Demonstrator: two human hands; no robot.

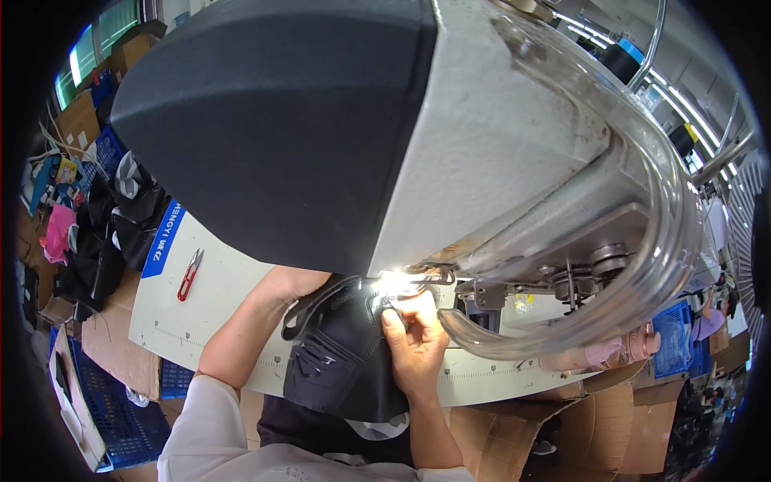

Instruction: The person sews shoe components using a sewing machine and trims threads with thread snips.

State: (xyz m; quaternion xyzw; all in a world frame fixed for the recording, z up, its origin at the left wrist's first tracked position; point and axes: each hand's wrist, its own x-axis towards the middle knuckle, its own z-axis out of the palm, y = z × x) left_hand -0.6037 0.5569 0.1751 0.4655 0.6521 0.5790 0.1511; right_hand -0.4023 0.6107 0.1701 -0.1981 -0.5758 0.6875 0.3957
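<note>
A black sewn piece (325,365) with stitched seams, slits and a strap loop hangs over the table's front edge below the sewing machine head (273,136). With thumb and fingers closed, my right hand (416,337) pinches its upper right edge, close to a bright lamp glare. My left hand (305,280) reaches in from the left behind the piece. Only its wrist side shows; the machine head and the piece hide its fingers. The needle area is lost in the glare.
Red-handled thread snips (189,275) lie on the white table (221,281) at left. A thick clear guard tube (675,249) curves around the machine's right side. A pink bottle (618,352) stands at the right. Cardboard (554,426) and blue crates (120,430) sit below.
</note>
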